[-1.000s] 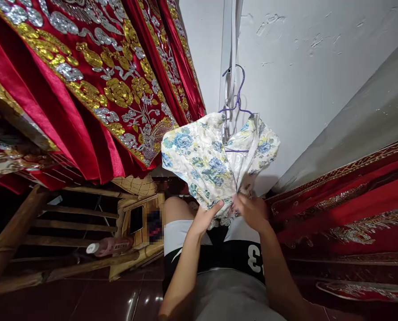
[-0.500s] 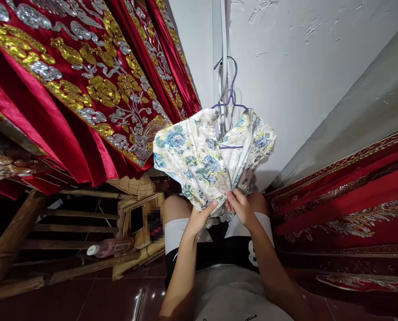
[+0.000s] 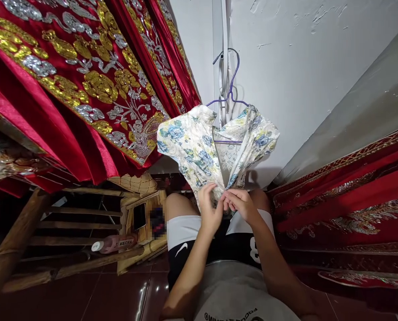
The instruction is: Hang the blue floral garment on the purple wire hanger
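Observation:
A white short-sleeved blouse (image 3: 195, 151) with blue and yellow flowers hangs from a purple hanger (image 3: 231, 84) against the wall. Its front parts in a V, and the two edges meet low down between my hands. My left hand (image 3: 211, 205) has its thumb against the garment's edge, with the other fingers curled over the cloth. Close beside it, my right hand (image 3: 240, 204) is closed on the front edge of the blouse, fingers pinched together. The blouse's hem is mostly hidden behind my hands.
Red embroidered cloth (image 3: 101, 84) hangs at left, more red fabric (image 3: 352, 209) at right. By my left knee stands a bamboo rack (image 3: 128, 258) with a pink bottle (image 3: 115, 243) and a dark phone (image 3: 139, 216). A white strap (image 3: 224, 26) runs down the wall.
My left hand has moved right and up, from the blouse's lower left side to the front edge beside my right hand. The blouse's opening now hangs wider and straighter.

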A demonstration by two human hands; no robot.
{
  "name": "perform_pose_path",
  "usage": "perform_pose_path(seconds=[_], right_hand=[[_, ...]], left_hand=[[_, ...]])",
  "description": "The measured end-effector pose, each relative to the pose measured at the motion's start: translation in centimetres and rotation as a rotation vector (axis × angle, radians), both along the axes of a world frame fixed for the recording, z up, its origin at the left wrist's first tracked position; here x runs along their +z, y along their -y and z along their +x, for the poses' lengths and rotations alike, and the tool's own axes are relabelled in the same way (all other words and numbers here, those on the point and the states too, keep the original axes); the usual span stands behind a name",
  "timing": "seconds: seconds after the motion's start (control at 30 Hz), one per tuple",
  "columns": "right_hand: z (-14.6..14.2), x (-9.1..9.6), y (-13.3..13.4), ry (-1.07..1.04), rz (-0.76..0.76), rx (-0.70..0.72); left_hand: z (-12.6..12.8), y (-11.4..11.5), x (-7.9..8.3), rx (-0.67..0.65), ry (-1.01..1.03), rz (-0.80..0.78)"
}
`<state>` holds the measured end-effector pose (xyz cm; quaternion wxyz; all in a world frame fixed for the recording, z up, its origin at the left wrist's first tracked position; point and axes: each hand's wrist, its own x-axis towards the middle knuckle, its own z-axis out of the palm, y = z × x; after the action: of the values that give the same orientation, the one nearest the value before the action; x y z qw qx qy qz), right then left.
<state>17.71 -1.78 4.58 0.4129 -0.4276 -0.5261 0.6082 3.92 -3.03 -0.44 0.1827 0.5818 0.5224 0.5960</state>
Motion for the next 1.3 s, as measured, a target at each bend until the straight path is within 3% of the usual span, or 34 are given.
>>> perform_pose_path(seconds=[0.1,0.23,0.43,0.57,0.63,0.7,0.77,0.87,0.97,1.03,1.13,1.3], right_hand=[[-0.5,1.9,-0.9,0.032,0.037,0.045],[0.3,6.5,-3.8,0.067,0.024,0.126],[1.4,14.4,-10.1,-0.184,0.201,-0.064],[0.6,17.2,-11.4,-0.236,0.316,-0.108],[0.3,17.4,-11.0,-0.238,0.362,-0.135],[0.1,17.0,-10.4,-0.22,0.383,-0.142],[0.1,16.3,-9.8,-0.19,0.385,-0.134],[0.1,15.5,-9.2,-0.147,0.378,-0.124],[0.0,15.2,-9.1,-0.118,0.389,-0.129],[-0.2,14.9,-9.3,-0.106,0.408,-0.138],[-0.4,13.8,-10.0,-0.076,0.459,-0.141],[-1.0,11.7,-10.7,-0.01,0.525,-0.194]], left_hand=[[1.1,-0.9,0.0,-0.18,-0.065,-0.09],[0.2,-2.4,0.5,-0.14,-0.167,-0.073],[-1.0,-2.1,-0.2,-0.19,-0.383,-0.044],[-0.7,-2.1,-1.0,-0.291,-0.549,-0.028],[-1.0,-2.9,-0.3,-0.371,-0.597,-0.034],[-1.7,-4.4,1.6,-0.407,-0.583,-0.028],[-2.6,-6.3,4.8,-0.365,-0.489,0.041],[-3.5,-9.4,11.1,-0.203,-0.344,0.266],[-3.6,-11.6,16.7,-0.221,-0.477,0.347],[-3.3,-12.3,18.9,-0.254,-0.586,0.355],[-3.2,-12.5,19.8,-0.219,-0.671,0.388],[-3.7,-12.4,18.6,-0.109,-0.695,0.46]])
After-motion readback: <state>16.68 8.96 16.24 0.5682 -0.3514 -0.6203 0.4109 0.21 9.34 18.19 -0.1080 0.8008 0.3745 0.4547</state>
